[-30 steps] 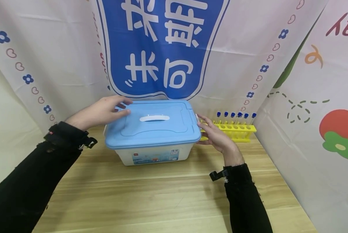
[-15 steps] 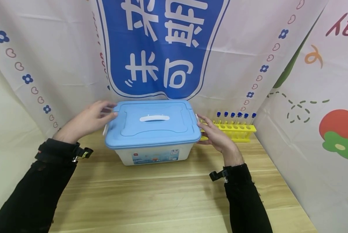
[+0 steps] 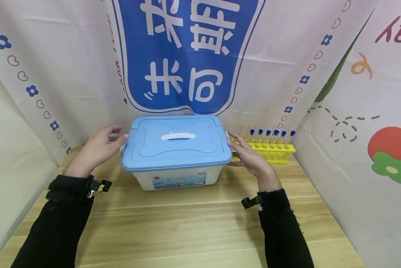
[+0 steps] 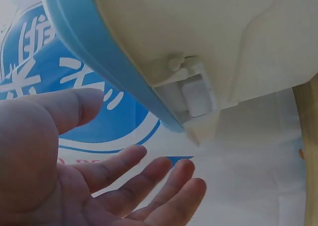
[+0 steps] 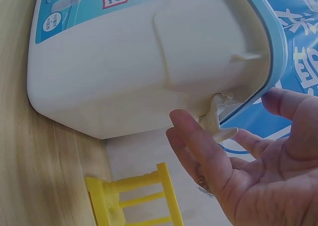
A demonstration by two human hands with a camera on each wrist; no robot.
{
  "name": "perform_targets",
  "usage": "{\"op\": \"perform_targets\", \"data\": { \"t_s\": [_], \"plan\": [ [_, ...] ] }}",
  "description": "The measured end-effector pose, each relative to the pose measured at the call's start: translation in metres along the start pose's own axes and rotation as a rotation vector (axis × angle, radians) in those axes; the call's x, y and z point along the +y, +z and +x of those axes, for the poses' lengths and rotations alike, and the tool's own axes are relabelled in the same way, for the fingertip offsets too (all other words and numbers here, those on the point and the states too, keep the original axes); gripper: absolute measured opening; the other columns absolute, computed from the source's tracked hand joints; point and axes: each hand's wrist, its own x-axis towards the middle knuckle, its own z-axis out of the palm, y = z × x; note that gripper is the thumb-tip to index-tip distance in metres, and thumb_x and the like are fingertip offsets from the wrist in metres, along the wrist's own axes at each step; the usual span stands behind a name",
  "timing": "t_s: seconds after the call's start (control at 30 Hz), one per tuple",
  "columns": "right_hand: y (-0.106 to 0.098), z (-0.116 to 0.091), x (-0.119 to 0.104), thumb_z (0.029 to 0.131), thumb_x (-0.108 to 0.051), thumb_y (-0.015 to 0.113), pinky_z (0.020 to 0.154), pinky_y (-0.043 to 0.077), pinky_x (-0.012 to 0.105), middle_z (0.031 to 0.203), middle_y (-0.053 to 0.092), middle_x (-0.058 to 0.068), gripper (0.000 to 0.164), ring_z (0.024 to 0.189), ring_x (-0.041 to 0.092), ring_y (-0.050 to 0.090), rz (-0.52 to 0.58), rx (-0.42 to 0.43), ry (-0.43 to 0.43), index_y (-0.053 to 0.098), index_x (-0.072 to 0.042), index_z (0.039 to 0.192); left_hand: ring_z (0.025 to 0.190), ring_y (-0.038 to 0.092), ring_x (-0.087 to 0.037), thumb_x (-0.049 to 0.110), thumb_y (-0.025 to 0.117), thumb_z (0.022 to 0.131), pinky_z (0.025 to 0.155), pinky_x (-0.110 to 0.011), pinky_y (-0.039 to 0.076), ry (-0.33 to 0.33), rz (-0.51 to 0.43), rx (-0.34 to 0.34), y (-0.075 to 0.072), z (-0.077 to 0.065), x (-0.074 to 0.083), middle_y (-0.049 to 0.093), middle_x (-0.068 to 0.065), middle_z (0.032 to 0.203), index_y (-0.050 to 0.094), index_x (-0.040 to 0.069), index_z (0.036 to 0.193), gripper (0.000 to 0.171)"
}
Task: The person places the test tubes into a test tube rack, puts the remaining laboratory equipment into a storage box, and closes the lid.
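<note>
A storage box (image 3: 140,180) with a whitish body stands on the table, its light blue lid (image 3: 177,149) on top. The lid carries a white handle (image 3: 178,136). My left hand (image 3: 101,145) is beside the box's left end, fingers spread and loosely bent, holding nothing. In the left wrist view a white side latch (image 4: 198,94) lies just beyond those fingertips. At the other end, my right hand (image 3: 250,154) has its fingers around the right latch (image 5: 216,119), which sticks out from the box wall. The right thumb (image 5: 283,102) is at the lid's rim.
Behind the right hand stands a yellow test tube rack (image 3: 274,147) holding several blue-capped tubes (image 3: 267,132). A printed cloth (image 3: 271,67) hangs at the back, close behind the box. The wooden table (image 3: 173,230) extends in front, with a white printed panel (image 3: 365,149) on the right.
My left hand has moved from over the lid's left part, leftward and down, to beside the box's left end. The right hand, box and rack have kept their places.
</note>
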Motion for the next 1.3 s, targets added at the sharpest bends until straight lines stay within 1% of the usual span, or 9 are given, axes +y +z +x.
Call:
{"op": "perform_targets", "data": {
  "t_s": [0.2, 0.27, 0.5, 0.73, 0.83, 0.9, 1.07, 1.17, 1.3],
  "plan": [
    [0.001, 0.000, 0.000, 0.127, -0.050, 0.049, 0.130, 0.049, 0.077, 0.192, 0.029, 0.018, 0.073, 0.168, 0.052, 0.052, -0.002, 0.007, 0.005, 0.016, -0.037, 0.190, 0.168, 0.040, -0.066, 0.059, 0.047, 0.125, 0.129, -0.082, 0.046, -0.014, -0.088, -0.040, 0.012, -0.001, -0.009, 0.026, -0.041, 0.187, 0.017, -0.005, 0.185, 0.093],
    [0.001, 0.000, 0.000, 0.127, -0.050, 0.049, 0.130, 0.049, 0.077, 0.192, 0.029, 0.018, 0.072, 0.168, 0.052, 0.052, -0.004, 0.010, 0.005, 0.017, -0.038, 0.190, 0.168, 0.041, -0.067, 0.059, 0.049, 0.124, 0.128, -0.082, 0.047, -0.007, -0.110, -0.034, 0.016, -0.002, -0.011, 0.026, -0.042, 0.187, 0.019, -0.005, 0.185, 0.093],
    [0.001, -0.001, -0.001, 0.127, -0.050, 0.048, 0.129, 0.053, 0.074, 0.191, 0.032, 0.019, 0.072, 0.168, 0.052, 0.052, -0.017, 0.011, 0.004, 0.015, -0.038, 0.190, 0.164, 0.042, -0.072, 0.049, 0.052, 0.126, 0.124, -0.083, 0.050, 0.038, -0.172, -0.003, 0.026, -0.002, -0.015, 0.019, -0.044, 0.188, 0.023, 0.001, 0.186, 0.082],
    [0.002, -0.002, -0.003, 0.127, -0.051, 0.048, 0.127, 0.056, 0.070, 0.188, 0.038, 0.020, 0.073, 0.168, 0.051, 0.052, -0.035, 0.022, 0.005, 0.014, -0.038, 0.190, 0.165, 0.040, -0.072, 0.052, 0.051, 0.125, 0.126, -0.084, 0.048, 0.020, -0.209, 0.008, 0.031, -0.001, -0.018, 0.018, -0.041, 0.190, 0.025, 0.009, 0.188, 0.080],
    [0.002, -0.002, -0.004, 0.127, -0.049, 0.050, 0.129, 0.055, 0.069, 0.185, 0.042, 0.023, 0.078, 0.168, 0.050, 0.053, -0.023, 0.027, 0.012, 0.010, -0.032, 0.191, 0.166, 0.040, -0.070, 0.052, 0.051, 0.125, 0.126, -0.084, 0.048, 0.015, -0.230, 0.009, 0.033, 0.001, -0.020, 0.018, -0.040, 0.191, 0.025, 0.011, 0.188, 0.080],
    [0.003, -0.002, -0.004, 0.126, -0.048, 0.051, 0.131, 0.055, 0.066, 0.185, 0.042, 0.025, 0.082, 0.168, 0.049, 0.052, -0.016, 0.033, 0.012, 0.007, -0.023, 0.192, 0.166, 0.041, -0.070, 0.052, 0.051, 0.125, 0.126, -0.084, 0.048, 0.012, -0.244, 0.007, 0.034, 0.003, -0.021, 0.019, -0.040, 0.190, 0.024, 0.012, 0.188, 0.080],
    [0.004, -0.001, -0.007, 0.126, -0.047, 0.053, 0.133, 0.055, 0.059, 0.186, 0.040, 0.027, 0.086, 0.169, 0.049, 0.052, -0.038, 0.035, 0.016, 0.013, -0.005, 0.189, 0.167, 0.040, -0.069, 0.052, 0.052, 0.125, 0.128, -0.084, 0.046, -0.003, -0.256, 0.006, 0.034, 0.007, -0.022, 0.017, -0.038, 0.192, 0.024, 0.013, 0.189, 0.080],
    [0.004, -0.001, -0.009, 0.126, -0.045, 0.054, 0.133, 0.055, 0.057, 0.181, 0.046, 0.028, 0.083, 0.166, 0.048, 0.055, -0.054, 0.038, 0.035, 0.019, 0.000, 0.187, 0.170, 0.035, -0.069, 0.054, 0.053, 0.124, 0.131, -0.085, 0.043, -0.013, -0.271, 0.002, 0.035, 0.009, -0.023, 0.012, -0.034, 0.194, 0.024, 0.015, 0.189, 0.081],
    [0.004, -0.001, -0.010, 0.126, -0.043, 0.054, 0.133, 0.054, 0.056, 0.175, 0.052, 0.030, 0.082, 0.161, 0.046, 0.060, -0.056, 0.040, 0.047, 0.022, 0.004, 0.185, 0.173, 0.032, -0.067, 0.054, 0.055, 0.123, 0.133, -0.085, 0.040, -0.019, -0.319, 0.000, 0.036, 0.012, -0.023, 0.013, -0.031, 0.195, 0.025, 0.018, 0.189, 0.081]
  ]
}}
